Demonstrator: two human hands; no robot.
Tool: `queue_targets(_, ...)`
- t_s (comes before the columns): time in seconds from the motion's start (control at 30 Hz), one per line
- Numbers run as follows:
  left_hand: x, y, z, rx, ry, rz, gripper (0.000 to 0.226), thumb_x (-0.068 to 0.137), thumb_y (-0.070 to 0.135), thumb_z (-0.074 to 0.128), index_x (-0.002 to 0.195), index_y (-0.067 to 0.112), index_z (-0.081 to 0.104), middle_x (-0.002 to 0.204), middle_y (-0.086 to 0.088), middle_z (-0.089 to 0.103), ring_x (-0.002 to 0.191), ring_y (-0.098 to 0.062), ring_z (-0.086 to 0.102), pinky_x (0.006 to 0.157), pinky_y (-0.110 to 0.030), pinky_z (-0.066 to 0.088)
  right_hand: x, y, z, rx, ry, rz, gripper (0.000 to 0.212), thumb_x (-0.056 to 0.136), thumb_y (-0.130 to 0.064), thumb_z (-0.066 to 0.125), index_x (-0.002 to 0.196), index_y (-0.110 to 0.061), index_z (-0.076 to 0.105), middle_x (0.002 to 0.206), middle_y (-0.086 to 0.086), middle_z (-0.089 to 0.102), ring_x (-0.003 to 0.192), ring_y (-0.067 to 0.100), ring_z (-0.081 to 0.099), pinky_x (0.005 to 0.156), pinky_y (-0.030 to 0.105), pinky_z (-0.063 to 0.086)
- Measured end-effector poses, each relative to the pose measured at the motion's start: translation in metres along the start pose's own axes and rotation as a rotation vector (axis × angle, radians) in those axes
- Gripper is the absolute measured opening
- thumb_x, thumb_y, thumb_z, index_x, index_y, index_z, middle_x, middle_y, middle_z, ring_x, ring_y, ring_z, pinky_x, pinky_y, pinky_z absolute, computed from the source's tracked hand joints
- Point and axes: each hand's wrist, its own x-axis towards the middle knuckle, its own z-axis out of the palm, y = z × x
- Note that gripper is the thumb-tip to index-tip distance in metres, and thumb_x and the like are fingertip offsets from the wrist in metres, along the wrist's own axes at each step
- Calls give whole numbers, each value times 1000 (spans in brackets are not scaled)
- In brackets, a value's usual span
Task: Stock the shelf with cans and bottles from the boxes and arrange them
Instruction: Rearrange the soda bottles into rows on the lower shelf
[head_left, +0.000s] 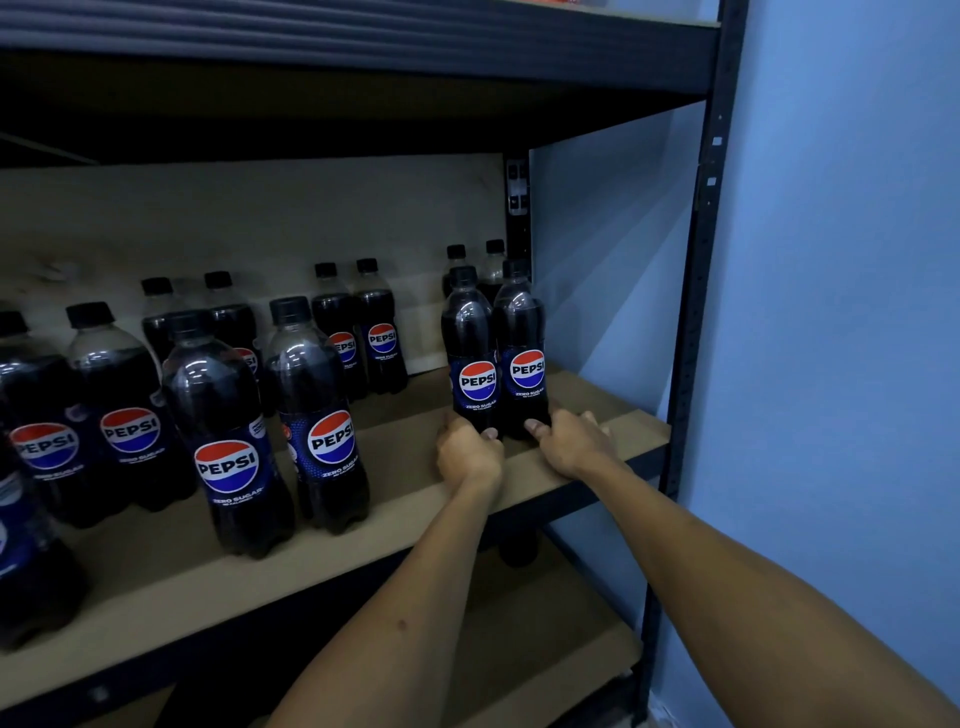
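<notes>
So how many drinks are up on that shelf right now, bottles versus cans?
Held bottles, one each in the left hand and right hand: 2
Other bottles standing on the shelf: 11, one cut off at the left edge
Cans: 0
Total: 13

At the left edge of the frame, several Pepsi bottles (31, 457) are cut off, and the lowest one (21, 566) is blurred. Behind the right-hand front pair (493, 353), two rear bottles (475, 260) are hidden except for caps and shoulders. The fingertips of the left hand (467, 452) and right hand (574, 441) are hidden, so the grip cannot be judged. The lower shelf (545, 623) is largely lost in shadow. An orange item at the top edge (563, 2) is cropped beyond recognition.
</notes>
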Motion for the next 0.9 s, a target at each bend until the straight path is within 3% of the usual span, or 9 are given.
queue_targets(0.47, 0, -1, -2, -64, -28, -10, 43, 92, 21, 63, 129, 4, 49, 130, -16, 56, 120, -32, 54, 98, -38, 46, 6, 6, 10, -13, 35, -45, 51, 101, -56, 31, 133, -22, 50, 131, 10, 58, 129, 28, 41, 100, 43, 32)
queue_targets(0.6, -2, -3, -5, -101, -45, 49, 54, 86, 22, 67, 133, 9, 45, 129, -13, 59, 121, -31, 55, 98, -36, 46, 6, 7, 6, 10, 17, -64, 47, 101, -52, 34, 136, -24, 47, 135, 8, 56, 131, 31, 40, 104, 45, 31)
queue_targets(0.7, -2, -3, -13, -176, -90, 101, 75, 83, 25, 66, 148, 16, 30, 133, -8, 58, 123, -29, 54, 100, -36, 45, 13, 12, -3, 225, -73, -96, 46, 95, -41, 51, 139, -26, 47, 138, 3, 56, 134, 31, 42, 111, 47, 33)
queue_targets(0.77, 0, 3, -22, -287, -83, 83, 77, 87, 27, 62, 153, 22, 23, 140, -6, 53, 127, -28, 51, 103, -38, 43, 19, 18, -13, 431, -108, -101, 58, 89, -30, 60, 144, -19, 43, 142, 3, 52, 136, 27, 44, 112, 44, 36)
queue_targets(0.83, 3, 18, -34, -458, -31, 68, 67, 94, 27, 56, 153, 25, 24, 146, -6, 44, 131, -27, 46, 106, -39, 39, 25, 25, -25, 530, -94, -68, 65, 93, -19, 58, 152, -11, 30, 149, 6, 43, 139, 24, 40, 115, 42, 35)
queue_targets(0.9, 14, 36, -46, -618, 49, 43, 44, 100, 19, 48, 144, 17, 41, 136, -4, 49, 121, -21, 52, 98, -30, 38, 29, 29, -35, 585, -64, -34, 59, 97, -14, 52, 152, -9, 29, 149, 6, 43, 135, 23, 43, 113, 42, 37)
